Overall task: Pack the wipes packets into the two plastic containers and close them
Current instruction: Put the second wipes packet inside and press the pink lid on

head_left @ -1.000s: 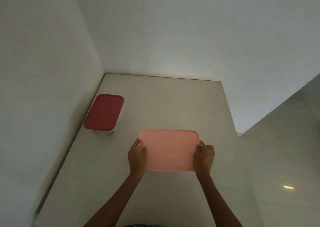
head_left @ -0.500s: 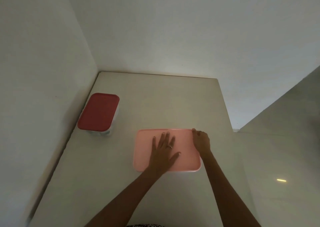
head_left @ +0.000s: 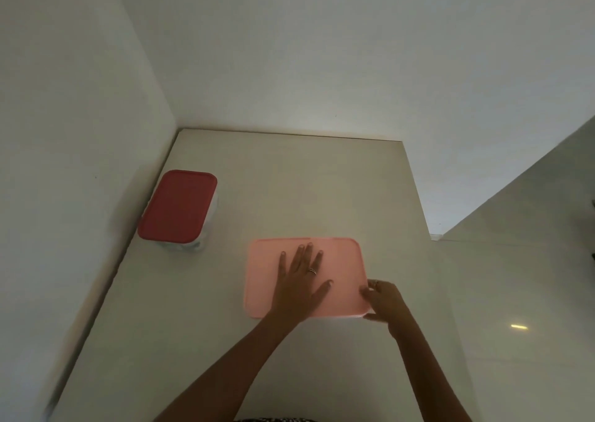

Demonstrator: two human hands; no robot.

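A wide container with a pale pink lid (head_left: 344,260) lies in front of me on the counter. My left hand (head_left: 301,280) rests flat on the lid's middle, fingers spread, a ring on one finger. My right hand (head_left: 381,299) pinches the lid's near right corner, fingers above and thumb below the edge. A smaller clear container with a dark red lid (head_left: 178,207) stands shut at the left, close to the wall. No wipes packets show outside the containers.
The beige counter (head_left: 289,180) runs into a corner of white walls at the left and back. Its right edge (head_left: 418,202) drops to a glossy floor (head_left: 515,292).
My left hand moved from the lid's left edge onto its middle and stayed flat there. My right hand slid from the lid's far right corner down to its near right corner.
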